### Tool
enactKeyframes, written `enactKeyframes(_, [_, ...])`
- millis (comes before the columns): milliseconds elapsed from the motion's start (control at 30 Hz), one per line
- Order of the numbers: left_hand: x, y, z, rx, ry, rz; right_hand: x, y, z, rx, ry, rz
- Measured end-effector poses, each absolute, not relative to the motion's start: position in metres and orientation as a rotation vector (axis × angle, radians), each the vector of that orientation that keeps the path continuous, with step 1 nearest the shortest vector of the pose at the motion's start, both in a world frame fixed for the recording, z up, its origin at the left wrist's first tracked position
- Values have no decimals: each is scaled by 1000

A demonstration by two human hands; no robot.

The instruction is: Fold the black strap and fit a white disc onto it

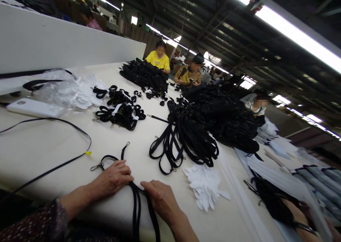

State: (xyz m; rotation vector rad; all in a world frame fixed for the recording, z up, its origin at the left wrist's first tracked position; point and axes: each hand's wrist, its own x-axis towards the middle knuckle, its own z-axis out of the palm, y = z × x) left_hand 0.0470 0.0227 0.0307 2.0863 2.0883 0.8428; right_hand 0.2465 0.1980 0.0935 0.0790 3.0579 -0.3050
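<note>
While a thin cord (53, 142) with a yellow tag loops across the left of the pale table (32, 146), the left hand (113, 180) at lower centre lies flat, fingers curled down on a black strap (137, 203), apparently pinning it. Just right, the right hand (161, 197) pinches that strap where it drops over the table edge. Farther right lie a strap heap (186, 135) and white paper tags (205, 183); upper left, a clear bag (66, 89) holds white discs.
</note>
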Motion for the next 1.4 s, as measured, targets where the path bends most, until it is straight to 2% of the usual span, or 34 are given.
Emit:
enactKeyframes(267, [47,25,25,2088,2094,840,219,213,113,-725,3042,60])
enactKeyframes(500, [49,27,33,2079,2092,868,210,207,118,-1001,2921,134])
enactKeyframes(700, [40,25,38,2104,2154,815,208,201,103,-779,2911,-22])
enactKeyframes(900, [-7,8,44,2076,2283,754,207,198,92,-274,3050,-331])
enactKeyframes(1400, [-19,-16,70,1887,2086,657,195,162,87,358,3096,-420])
